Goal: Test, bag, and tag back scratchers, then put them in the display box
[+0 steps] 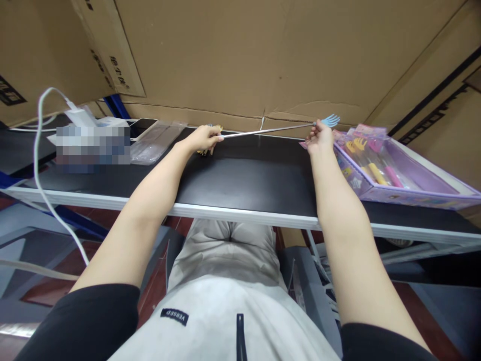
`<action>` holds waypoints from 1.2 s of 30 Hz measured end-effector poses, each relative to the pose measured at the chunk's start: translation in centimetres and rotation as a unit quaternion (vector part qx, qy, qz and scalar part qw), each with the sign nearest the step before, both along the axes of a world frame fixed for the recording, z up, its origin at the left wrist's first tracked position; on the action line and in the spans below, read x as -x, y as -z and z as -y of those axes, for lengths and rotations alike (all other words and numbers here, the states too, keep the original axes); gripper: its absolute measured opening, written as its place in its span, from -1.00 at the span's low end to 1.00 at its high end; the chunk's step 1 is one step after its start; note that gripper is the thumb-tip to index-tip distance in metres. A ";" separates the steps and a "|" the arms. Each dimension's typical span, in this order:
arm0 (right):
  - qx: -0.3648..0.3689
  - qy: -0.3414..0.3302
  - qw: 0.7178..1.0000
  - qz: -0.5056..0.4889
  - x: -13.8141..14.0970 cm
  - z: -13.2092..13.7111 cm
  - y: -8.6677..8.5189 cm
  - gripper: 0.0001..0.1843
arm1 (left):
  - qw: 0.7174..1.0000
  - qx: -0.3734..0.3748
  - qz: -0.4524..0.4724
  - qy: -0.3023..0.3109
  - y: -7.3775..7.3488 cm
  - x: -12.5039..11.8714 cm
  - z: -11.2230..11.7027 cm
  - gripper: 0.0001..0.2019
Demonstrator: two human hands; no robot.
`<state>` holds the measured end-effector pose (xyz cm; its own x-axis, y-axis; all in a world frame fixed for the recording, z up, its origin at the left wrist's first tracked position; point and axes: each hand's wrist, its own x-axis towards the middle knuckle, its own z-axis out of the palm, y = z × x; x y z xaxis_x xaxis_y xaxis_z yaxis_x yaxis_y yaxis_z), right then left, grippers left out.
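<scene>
A telescopic back scratcher with a thin metal rod (268, 131) is stretched out between my two hands above the black tabletop. Its light blue claw-shaped head (330, 120) sticks out past my right hand (318, 136), whose fingers pinch the rod just below it. My left hand (205, 139) is closed around the other end, and the handle is mostly hidden in it. Behind and under the left hand, parts of yellow claw-like pieces (205, 152) show on the table. Some pink wrapping (302, 145) shows beside my right hand.
At the right stands an open purple box (421, 198) with yellow and pink back scratchers (378, 174) in clear wrappers. Toward the left lie a phone (143, 128), a clear plastic bag (154, 145) and a white charger (80, 116) with its cable. Cardboard (240, 55) walls the table's back.
</scene>
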<state>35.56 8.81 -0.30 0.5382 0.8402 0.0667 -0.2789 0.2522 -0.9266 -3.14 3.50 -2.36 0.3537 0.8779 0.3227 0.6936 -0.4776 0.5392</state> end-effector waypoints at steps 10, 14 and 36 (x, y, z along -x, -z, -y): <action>-0.015 -0.029 0.999 0.023 0.3 -0.1 0.0 -0.35 | 1.000 -0.006 -0.007 0.002 0.3 0.6 -0.7 -0.72; -0.019 -0.031 0.999 0.038 0.9 0.3 -0.2 -0.35 | 1.000 -0.019 -0.003 0.003 0.5 0.9 -0.9 -0.69; -0.015 -0.051 0.997 0.061 3.8 2.1 -0.5 -0.33 | 0.998 -0.060 -0.018 -0.019 0.3 0.1 -0.6 -0.71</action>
